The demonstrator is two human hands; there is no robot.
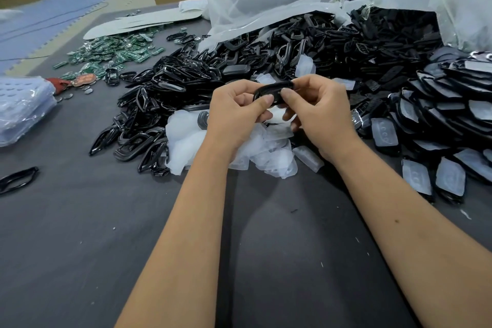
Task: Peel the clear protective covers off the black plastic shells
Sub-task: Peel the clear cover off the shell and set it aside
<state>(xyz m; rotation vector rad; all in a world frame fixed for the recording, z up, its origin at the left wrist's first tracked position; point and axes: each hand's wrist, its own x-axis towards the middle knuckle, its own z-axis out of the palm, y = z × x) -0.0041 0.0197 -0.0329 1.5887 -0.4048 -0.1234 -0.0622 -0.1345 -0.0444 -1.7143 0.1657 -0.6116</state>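
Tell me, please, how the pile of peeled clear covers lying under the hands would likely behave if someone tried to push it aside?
The pile of clear covers would probably slide easily and scatter, since the pieces lie loose and overlapping on the smooth grey table. They look thin and translucent, so likely very light. Each keeps a moulded shape, so probably springy rather than limp.

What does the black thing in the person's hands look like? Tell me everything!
The black shell is a glossy, rounded oval piece of dark plastic, lying sideways in the air above a pile of peeled clear covers. The left hand and right hand pinch it, thumbs on its near face. Fingers hide its lower edge.
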